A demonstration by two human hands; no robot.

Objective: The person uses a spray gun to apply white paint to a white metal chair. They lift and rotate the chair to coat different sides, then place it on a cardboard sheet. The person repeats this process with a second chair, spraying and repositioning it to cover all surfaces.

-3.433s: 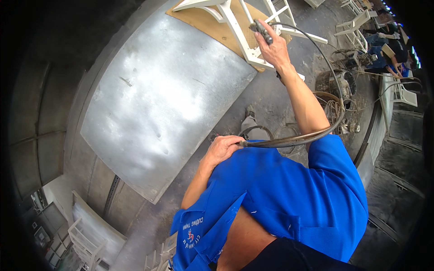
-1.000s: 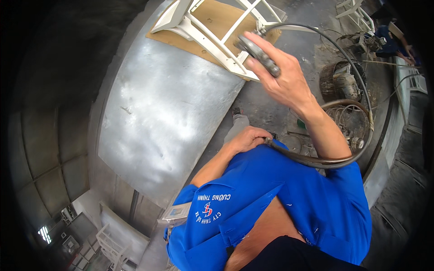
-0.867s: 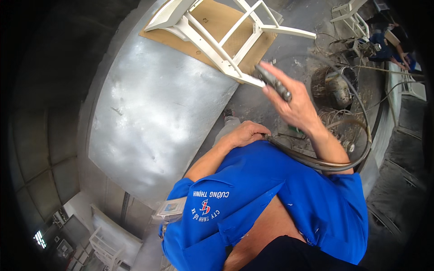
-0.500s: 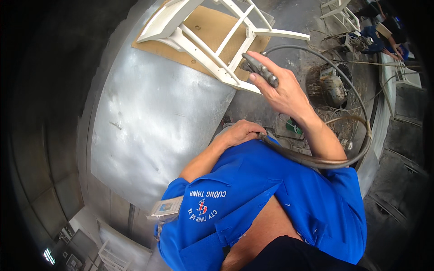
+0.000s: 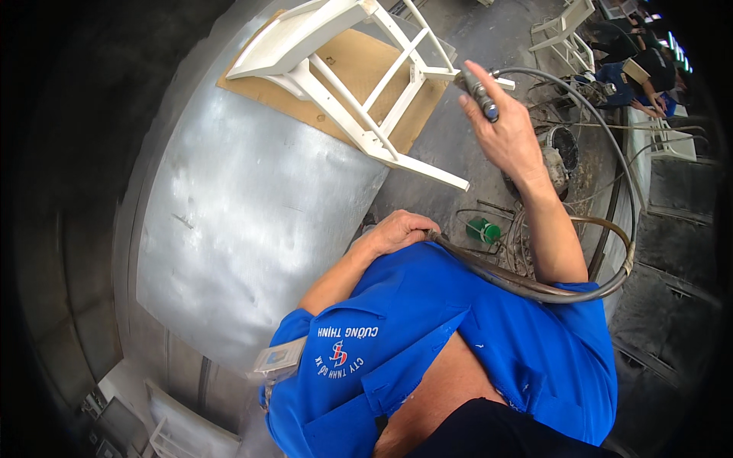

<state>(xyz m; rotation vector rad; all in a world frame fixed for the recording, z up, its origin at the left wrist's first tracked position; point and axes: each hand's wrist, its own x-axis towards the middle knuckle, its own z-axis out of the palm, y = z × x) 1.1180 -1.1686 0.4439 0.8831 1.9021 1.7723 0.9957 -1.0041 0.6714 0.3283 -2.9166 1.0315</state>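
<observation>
A dim workshop with a grey, dusty concrete floor (image 5: 473,145); a large silvery metal sheet (image 5: 252,229) fills the left, scuffed and dully reflective; dark walls (image 5: 84,153) curve around it; at the upper right, more white wooden frames (image 5: 565,30) stand on the floor near a crouching person (image 5: 641,72); a green can (image 5: 482,230) sits among cables.

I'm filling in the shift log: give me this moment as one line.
right hand: grips grey spray gun | left hand: holds dark rubber hose at waist | white wooden chair: on its side on brown board
</observation>
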